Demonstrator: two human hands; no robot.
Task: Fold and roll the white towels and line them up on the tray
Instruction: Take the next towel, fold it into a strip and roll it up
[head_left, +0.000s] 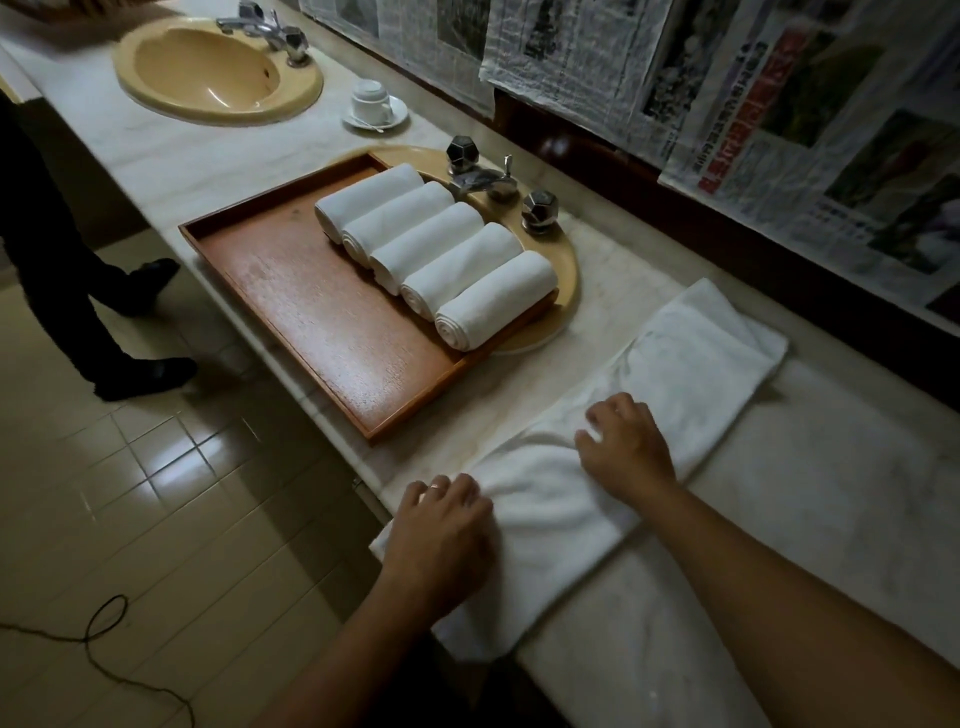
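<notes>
While five rolled white towels (436, 260) lie side by side along the wooden tray's (291, 291) far edge, a folded towel (623, 415) lies on the marble counter (831, 493), left hand (441, 535) and right hand (626, 447) resting on it, fingers loosely curved.

A counter (831, 493) is running from near right to far left. A towel (649, 395) is lying flat on it at the near end, one end overhanging the front edge. The left hand (441, 540) is resting on that near end, and the right hand (626, 447) is resting on the towel's middle. Left of the towel a tray (311, 312) is sitting over a sink (569, 270), with taps (493, 182) behind it. Five rolled towels (441, 260) are lying side by side, touching, along the tray's back part. Farther left a cup (371, 98) is standing on a saucer (397, 111), then a second sink (208, 73). A person's legs (62, 291) are standing on the floor (156, 519) before the counter.
</notes>
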